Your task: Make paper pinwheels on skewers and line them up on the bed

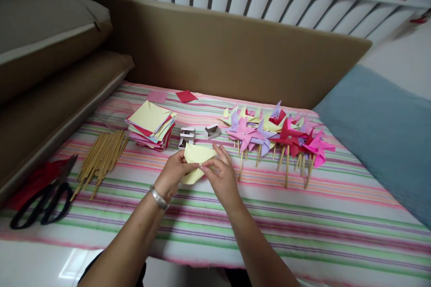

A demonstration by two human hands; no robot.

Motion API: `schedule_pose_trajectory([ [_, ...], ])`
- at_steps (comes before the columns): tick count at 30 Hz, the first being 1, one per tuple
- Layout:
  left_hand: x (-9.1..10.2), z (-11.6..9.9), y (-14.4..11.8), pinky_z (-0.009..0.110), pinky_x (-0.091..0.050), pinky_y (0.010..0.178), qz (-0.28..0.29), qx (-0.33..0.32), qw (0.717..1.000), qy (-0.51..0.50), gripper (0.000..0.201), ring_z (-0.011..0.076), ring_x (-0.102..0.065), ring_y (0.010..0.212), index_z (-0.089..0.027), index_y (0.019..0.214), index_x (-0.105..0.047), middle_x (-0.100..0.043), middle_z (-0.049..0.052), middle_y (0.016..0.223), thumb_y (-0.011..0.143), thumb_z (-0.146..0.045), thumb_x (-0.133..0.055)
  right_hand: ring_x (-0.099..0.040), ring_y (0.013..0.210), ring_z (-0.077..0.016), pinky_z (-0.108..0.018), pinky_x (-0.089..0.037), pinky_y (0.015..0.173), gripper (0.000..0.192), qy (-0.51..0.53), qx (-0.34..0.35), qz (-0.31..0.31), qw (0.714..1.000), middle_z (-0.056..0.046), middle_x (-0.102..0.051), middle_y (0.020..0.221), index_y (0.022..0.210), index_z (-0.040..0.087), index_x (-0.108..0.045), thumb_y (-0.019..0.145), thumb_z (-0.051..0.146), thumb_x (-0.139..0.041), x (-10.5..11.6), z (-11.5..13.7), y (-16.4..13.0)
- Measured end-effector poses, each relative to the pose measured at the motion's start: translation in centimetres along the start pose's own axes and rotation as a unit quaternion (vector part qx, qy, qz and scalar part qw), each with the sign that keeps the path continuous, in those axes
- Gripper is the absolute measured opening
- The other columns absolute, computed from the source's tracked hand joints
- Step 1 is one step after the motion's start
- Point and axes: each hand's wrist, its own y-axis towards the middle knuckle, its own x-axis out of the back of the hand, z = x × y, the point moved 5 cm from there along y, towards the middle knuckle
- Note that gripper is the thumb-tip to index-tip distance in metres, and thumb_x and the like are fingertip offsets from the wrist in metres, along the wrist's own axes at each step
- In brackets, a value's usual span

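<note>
1. While both hands meet over the striped cloth (pixel 303 224), the left hand (pixel 173 172) and right hand (pixel 222 177) pinch a yellow paper square (pixel 195 154) between their fingertips, lifted above the cloth.
2. Paper stack (pixel 151 125) and sticks (pixel 103 157) lie to the left.
3. Finished pinwheels (pixel 279 136) sit to the right; scissors (pixel 43 199) rest far left.

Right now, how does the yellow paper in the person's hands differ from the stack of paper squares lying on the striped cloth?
The yellow paper is a single sheet, bent and held up between the left hand and right hand; the stack of paper squares holds many flat sheets, untouched on the striped cloth. The held sheet is yellow only; the stack mixes yellow, red and pink. Both are coloured craft paper.
</note>
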Motion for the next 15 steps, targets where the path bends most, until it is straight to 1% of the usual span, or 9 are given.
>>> schedule_pose_trajectory([
  [5,-0.04,0.09,-0.04,0.026,-0.048,0.061,0.029,0.006,0.999,-0.01,0.038,0.0155,-0.064,0.063,-0.014,0.087,-0.067,-0.072,0.004,0.077,0.051,-0.019,-0.081,-0.027,0.135,-0.0239,-0.048,-0.024,0.107,0.006,-0.007,-0.01,0.007,1.0,-0.007,-0.045,0.138,0.071,0.023,-0.065,0.076,0.024,-0.062,0.0,-0.22,0.06],
  [9,-0.32,-0.18,-0.22,0.027,-0.049,0.066,0.051,0.0,0.999,-0.008,0.041,0.0163,-0.065,0.068,-0.014,0.09,-0.067,-0.072,0.006,0.082,0.052,-0.019,-0.081,-0.03,0.133,-0.0251,-0.049,-0.025,0.107,0.006,-0.018,-0.024,0.002,1.0,-0.008,-0.049,0.135,0.069,0.022,-0.064,0.074,0.024,-0.063,0.04,-0.21,0.05],
  [11,-0.39,-0.3,-0.24,0.027,-0.049,0.066,0.05,-0.007,0.999,-0.002,0.041,0.0162,-0.065,0.068,-0.014,0.089,-0.067,-0.072,0.005,0.082,0.051,-0.018,-0.081,-0.03,0.133,-0.0264,-0.049,-0.025,0.106,0.006,-0.029,-0.029,0.0,0.999,-0.009,-0.05,0.133,0.068,0.022,-0.064,0.073,0.023,-0.063,0.01,-0.08,0.02],
  [13,-0.33,-0.33,-0.17,0.026,-0.048,0.063,0.046,-0.008,0.999,0.01,0.04,0.0154,-0.064,0.064,-0.014,0.087,-0.067,-0.072,0.004,0.078,0.049,-0.017,-0.081,-0.031,0.132,-0.0278,-0.05,-0.025,0.106,0.004,-0.04,-0.034,0.005,0.999,-0.009,-0.05,0.133,0.067,0.021,-0.063,0.072,0.021,-0.064,0.03,0.09,0.02],
  [14,-0.26,-0.34,-0.12,0.026,-0.048,0.061,0.045,-0.008,0.999,0.016,0.04,0.0151,-0.063,0.062,-0.013,0.086,-0.066,-0.072,0.004,0.076,0.049,-0.017,-0.081,-0.032,0.131,-0.0281,-0.049,-0.026,0.106,0.001,-0.041,-0.037,0.006,0.998,-0.01,-0.05,0.133,0.07,0.021,-0.064,0.07,0.021,-0.064,0.15,0.16,0.05],
  [15,-0.18,-0.37,-0.06,0.026,-0.047,0.061,0.045,-0.008,0.999,0.023,0.04,0.0149,-0.063,0.061,-0.013,0.086,-0.066,-0.071,0.003,0.075,0.049,-0.016,-0.08,-0.033,0.131,-0.0281,-0.049,-0.027,0.106,0.007,-0.038,-0.04,0.006,0.998,-0.01,-0.05,0.133,0.076,0.021,-0.065,0.069,0.021,-0.065,0.38,0.22,0.12],
])
